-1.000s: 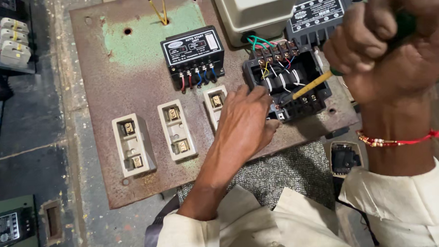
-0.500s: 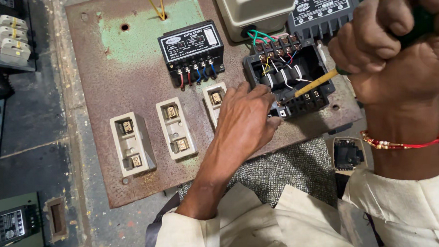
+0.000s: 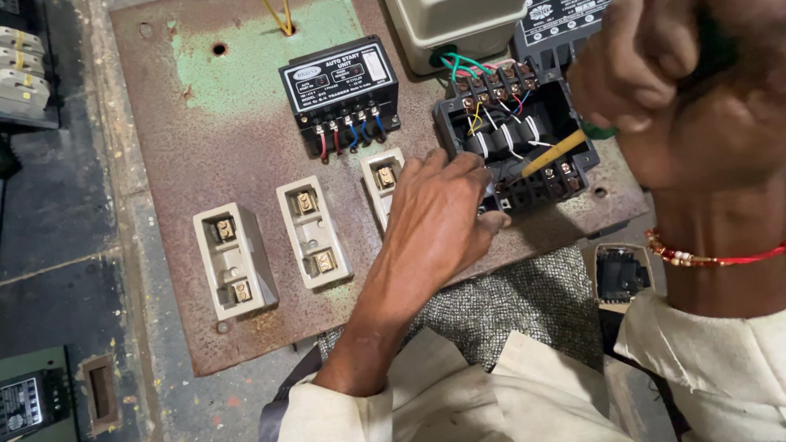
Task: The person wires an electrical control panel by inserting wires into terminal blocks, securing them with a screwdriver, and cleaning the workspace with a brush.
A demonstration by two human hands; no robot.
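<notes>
Now right hand drives screwdriver into contactor; left hand steadies it.

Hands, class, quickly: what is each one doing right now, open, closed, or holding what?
Left hand: open, fingers resting on the black terminal block.
Right hand: closed in a fist grip around a screwdriver.

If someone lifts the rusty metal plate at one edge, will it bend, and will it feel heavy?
The plate looks like thick rusted steel, so it probably stays stiff. It carries three fuse holders, a black unit and an open terminal block, so it is likely heavy and unbalanced toward that side. The thin wires could snag.
</notes>
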